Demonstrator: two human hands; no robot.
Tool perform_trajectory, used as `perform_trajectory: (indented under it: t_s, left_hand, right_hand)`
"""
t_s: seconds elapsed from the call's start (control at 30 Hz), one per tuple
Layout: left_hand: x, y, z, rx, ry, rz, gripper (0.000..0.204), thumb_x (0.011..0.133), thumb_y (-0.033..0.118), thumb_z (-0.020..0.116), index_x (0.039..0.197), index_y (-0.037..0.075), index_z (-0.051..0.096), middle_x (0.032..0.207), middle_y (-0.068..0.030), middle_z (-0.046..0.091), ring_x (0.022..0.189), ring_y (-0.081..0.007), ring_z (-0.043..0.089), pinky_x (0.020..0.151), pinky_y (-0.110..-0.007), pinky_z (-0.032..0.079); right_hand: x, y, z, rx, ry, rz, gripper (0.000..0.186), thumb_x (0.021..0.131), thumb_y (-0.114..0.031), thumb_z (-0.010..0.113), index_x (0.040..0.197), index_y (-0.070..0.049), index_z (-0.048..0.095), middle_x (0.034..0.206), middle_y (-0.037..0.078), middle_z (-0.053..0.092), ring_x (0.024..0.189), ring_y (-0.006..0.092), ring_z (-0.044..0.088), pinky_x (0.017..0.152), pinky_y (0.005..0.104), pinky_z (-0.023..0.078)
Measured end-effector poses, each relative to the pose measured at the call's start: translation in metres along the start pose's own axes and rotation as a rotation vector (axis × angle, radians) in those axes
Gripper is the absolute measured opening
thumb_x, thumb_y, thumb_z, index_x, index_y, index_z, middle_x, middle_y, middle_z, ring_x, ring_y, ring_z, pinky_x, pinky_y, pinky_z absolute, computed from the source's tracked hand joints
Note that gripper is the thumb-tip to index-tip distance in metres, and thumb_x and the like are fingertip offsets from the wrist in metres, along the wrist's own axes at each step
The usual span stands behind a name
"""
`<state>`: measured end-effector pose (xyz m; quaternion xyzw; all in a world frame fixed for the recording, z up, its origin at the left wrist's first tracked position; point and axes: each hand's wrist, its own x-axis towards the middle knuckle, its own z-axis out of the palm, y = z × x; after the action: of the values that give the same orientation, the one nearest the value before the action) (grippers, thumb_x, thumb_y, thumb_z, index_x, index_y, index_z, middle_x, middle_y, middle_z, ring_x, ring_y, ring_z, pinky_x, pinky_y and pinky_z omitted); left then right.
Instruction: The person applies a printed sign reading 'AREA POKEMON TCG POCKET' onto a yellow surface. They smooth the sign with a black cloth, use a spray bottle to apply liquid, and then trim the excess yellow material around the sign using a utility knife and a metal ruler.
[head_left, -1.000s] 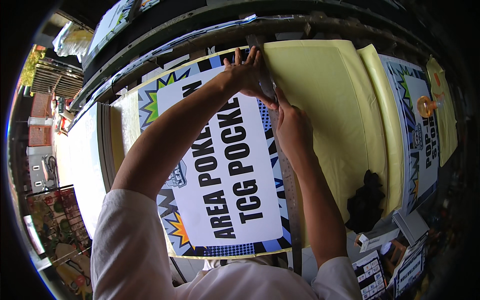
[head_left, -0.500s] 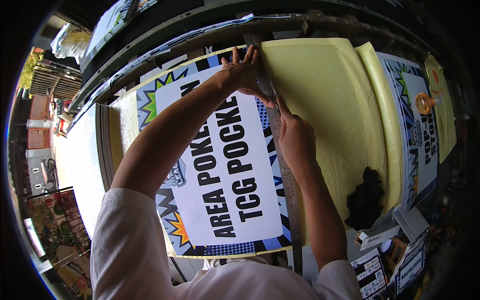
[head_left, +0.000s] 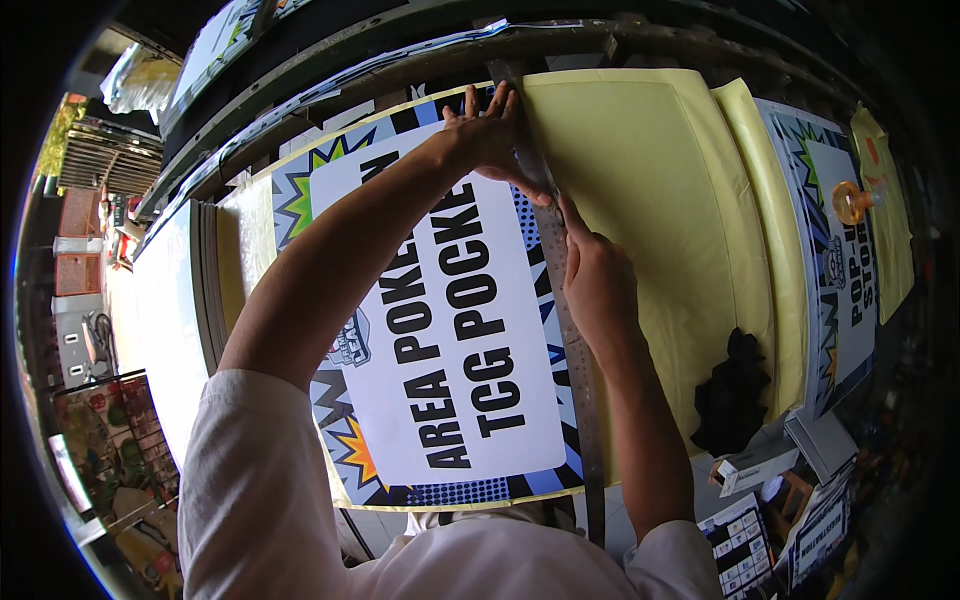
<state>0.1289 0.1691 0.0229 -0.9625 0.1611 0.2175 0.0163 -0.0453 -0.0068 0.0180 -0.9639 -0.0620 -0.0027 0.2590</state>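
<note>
A long metal ruler [head_left: 566,330] lies along the right edge of a printed sign [head_left: 440,400], which has a white panel, black lettering and a blue border. My left hand [head_left: 488,140] is open, fingers spread over the sign's far edge, pressing the ruler with its thumb side. Close to that thumb, my right hand [head_left: 601,275] is closed at the ruler's right edge, index finger stretched forward along it. Whatever sits in its grip is mostly hidden; only a small dark tip shows by the fingertip. Yellowish backing paper [head_left: 640,160] spreads under and right of the sign.
A crumpled black cloth [head_left: 732,395] rests on the yellow paper at the right. Beyond it are another printed sign [head_left: 835,270] and an orange-and-clear round object [head_left: 851,203]. Stacked boards [head_left: 205,290] stand at the left, and a dark metal rail [head_left: 400,50] runs along the far side.
Both hands and the ruler keep almost the same places, the right fingertip still beside the left thumb. The view has shifted very slightly.
</note>
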Motion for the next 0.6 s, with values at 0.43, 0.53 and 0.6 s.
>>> perform_trajectory:
  t_s: [0.43, 0.53, 0.6]
  left_hand:
    - [-0.001, 0.002, 0.003, -0.018, 0.009, -0.022, 0.18, 0.037, 0.091, 0.085, 0.168, 0.004, -0.002, 0.177, -0.0143, -0.005, 0.158, -0.0522, -0.006, 0.121, -0.078, 0.012]
    - [0.001, 0.0, 0.001, -0.011, 0.017, -0.021, 0.179, 0.038, 0.091, 0.085, 0.168, 0.004, -0.002, 0.177, -0.0148, -0.005, 0.158, -0.0521, -0.006, 0.121, -0.078, 0.012]
    - [0.001, 0.001, 0.006, 0.048, 0.032, -0.024, 0.175, 0.038, 0.097, 0.078, 0.169, 0.01, 0.003, 0.177, -0.0151, -0.004, 0.158, -0.0519, -0.003, 0.121, -0.077, 0.015]
  right_hand:
    - [-0.016, -0.005, -0.004, 0.002, -0.046, 0.041, 0.055, 0.104, -0.006, 0.057, 0.158, -0.013, 0.047, 0.083, 0.017, 0.07, 0.079, 0.0309, 0.075, 0.073, 0.0439, 0.061]
    - [-0.015, -0.008, -0.006, 0.063, -0.019, 0.075, 0.052, 0.105, -0.006, 0.056, 0.156, -0.014, 0.051, 0.084, 0.022, 0.071, 0.08, 0.0355, 0.074, 0.073, 0.0465, 0.057]
    - [-0.023, -0.005, -0.003, 0.072, -0.008, 0.079, 0.052, 0.105, -0.005, 0.056, 0.156, -0.015, 0.051, 0.085, 0.022, 0.071, 0.08, 0.0355, 0.074, 0.073, 0.0461, 0.057]
